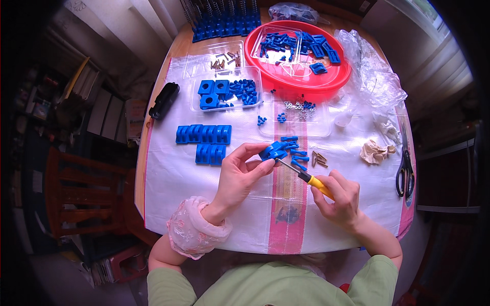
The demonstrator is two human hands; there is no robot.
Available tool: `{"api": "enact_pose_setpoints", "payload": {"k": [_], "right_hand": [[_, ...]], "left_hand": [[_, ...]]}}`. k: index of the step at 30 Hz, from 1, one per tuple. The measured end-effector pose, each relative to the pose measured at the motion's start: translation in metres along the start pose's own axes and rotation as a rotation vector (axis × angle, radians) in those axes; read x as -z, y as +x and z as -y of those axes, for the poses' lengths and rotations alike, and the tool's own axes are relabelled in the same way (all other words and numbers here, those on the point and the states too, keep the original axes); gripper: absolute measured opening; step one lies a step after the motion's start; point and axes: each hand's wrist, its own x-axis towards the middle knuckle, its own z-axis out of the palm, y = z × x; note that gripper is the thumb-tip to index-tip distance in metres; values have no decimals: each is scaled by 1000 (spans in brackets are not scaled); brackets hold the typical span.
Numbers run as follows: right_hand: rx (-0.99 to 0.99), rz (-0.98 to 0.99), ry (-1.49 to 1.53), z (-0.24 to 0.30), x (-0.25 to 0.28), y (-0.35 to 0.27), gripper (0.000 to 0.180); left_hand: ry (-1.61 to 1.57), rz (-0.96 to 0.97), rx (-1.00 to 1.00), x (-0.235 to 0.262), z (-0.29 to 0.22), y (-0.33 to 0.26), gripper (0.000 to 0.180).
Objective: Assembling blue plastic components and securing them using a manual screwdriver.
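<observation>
Between the fingers and thumb of my left hand (pixel 240 173) is a blue plastic part (pixel 274 151), held above the table. My right hand (pixel 339 198) grips a screwdriver (pixel 319 186) by its yellow and black handle. The metal shaft points up and left, and its tip meets the blue part near my left thumb. Just beyond lie several loose slim blue pieces (pixel 300 159), with a small pile of brass-coloured pins (pixel 319 159) to their right. Left of my left hand, blue blocks with curved ridges (pixel 203 134) stand in two rows.
Clear plastic trays with blue parts (pixel 226 95) and brass pieces (pixel 224 60) sit at the back left. A red basin (pixel 326 84) holds more blue parts. Black scissors (pixel 406 176) and crumpled paper (pixel 376 152) lie right; a black case (pixel 164 101) lies left. Clear plastic bags (pixel 370 76) cover the back right.
</observation>
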Motion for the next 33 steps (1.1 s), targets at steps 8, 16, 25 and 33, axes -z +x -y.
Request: {"api": "enact_pose_setpoints", "payload": {"k": [8, 16, 25, 33], "right_hand": [[15, 16, -59, 1, -1, 0, 22], [111, 20, -99, -1, -8, -9, 44], [101, -26, -15, 0, -15, -13, 40], [26, 32, -62, 3, -7, -8, 31]], "left_hand": [[4, -32, -15, 0, 2, 0, 38], [137, -94, -81, -3, 2, -3, 35], [167, -109, -61, -3, 2, -2, 36], [163, -94, -94, -3, 3, -2, 34]]}}
